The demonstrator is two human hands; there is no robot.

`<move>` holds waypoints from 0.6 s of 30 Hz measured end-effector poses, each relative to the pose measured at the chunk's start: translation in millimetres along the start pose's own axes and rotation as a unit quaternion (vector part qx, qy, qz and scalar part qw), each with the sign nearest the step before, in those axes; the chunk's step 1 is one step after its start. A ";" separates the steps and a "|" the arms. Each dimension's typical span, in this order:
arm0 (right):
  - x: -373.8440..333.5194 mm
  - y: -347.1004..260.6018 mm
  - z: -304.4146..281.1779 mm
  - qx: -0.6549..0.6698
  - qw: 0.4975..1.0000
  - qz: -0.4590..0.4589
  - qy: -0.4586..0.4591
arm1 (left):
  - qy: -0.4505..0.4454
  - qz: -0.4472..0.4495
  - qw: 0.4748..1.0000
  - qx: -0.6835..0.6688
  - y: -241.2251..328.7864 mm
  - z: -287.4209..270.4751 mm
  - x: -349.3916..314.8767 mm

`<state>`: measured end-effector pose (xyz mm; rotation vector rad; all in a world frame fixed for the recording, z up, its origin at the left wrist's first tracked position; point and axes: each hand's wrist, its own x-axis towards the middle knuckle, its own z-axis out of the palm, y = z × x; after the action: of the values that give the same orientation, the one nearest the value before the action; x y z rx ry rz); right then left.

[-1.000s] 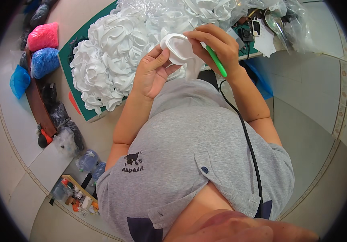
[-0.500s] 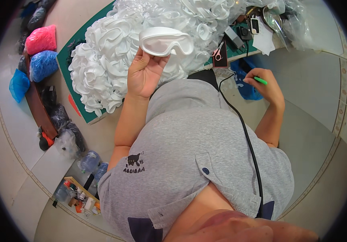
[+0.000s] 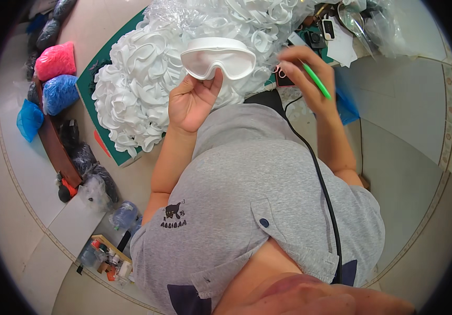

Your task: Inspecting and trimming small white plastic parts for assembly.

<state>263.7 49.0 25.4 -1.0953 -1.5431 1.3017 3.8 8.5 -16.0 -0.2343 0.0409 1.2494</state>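
My left hand [image 3: 193, 105] pinches white goggles [image 3: 217, 45] by the nose bridge and lower rim, holding them up level in front of the pile. A heap of white rubbery goggle parts [image 3: 131, 94] covers much of the green table mat behind and below them. To the right of the goggles is my right hand [image 3: 320, 62], raised with its fingers closed on a slim bright green pen-like tool [image 3: 317, 83]. The tip of that tool is too blurred to make out. A gap separates the right hand from the goggles.
Scissors [image 3: 281, 72], a small black device [image 3: 314, 40] and white paper [image 3: 341, 51] lie at the table's right end. A blue bag [image 3: 347, 107] hangs below. Pink [image 3: 55, 60] and blue bags [image 3: 60, 94] sit at left. A black cable [image 3: 323, 184] crosses my shirt.
My right hand has swung up and leftward from over the blue bag toward the goggles, carrying the green tool. The goggles have shifted slightly and now sit more level in my left hand.
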 end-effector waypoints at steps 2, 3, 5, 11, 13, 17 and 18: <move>13.0 13.8 22.8 0.127 0.990 0.048 -0.033 | 0.007 -0.003 1.000 0.001 -3.3 1.1 -0.4; 18.2 9.9 36.2 0.221 0.972 0.067 -0.039 | 0.015 -0.007 1.000 0.002 -5.2 2.4 0.3; 23.2 15.2 38.2 0.302 0.943 0.129 -0.058 | 0.018 -0.005 1.000 0.001 -7.1 4.6 0.0; 35.0 16.8 27.9 0.435 0.879 0.188 -0.046 | -0.016 0.017 1.000 0.021 -7.5 8.2 -4.7; 35.9 18.4 25.6 0.442 0.878 0.182 -0.035 | -0.017 0.020 0.999 0.029 -5.1 7.5 -4.9; 35.5 19.2 18.9 0.443 0.880 0.170 -0.013 | -0.021 0.016 0.996 0.084 -4.3 8.9 -5.5; 34.6 19.3 17.1 0.443 0.880 0.170 -0.012 | -0.009 0.027 0.993 0.118 -5.3 10.7 -6.1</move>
<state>239.7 79.1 5.9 -0.7379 -0.5955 1.9736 5.8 3.4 -3.8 -0.0170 0.1799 1.2873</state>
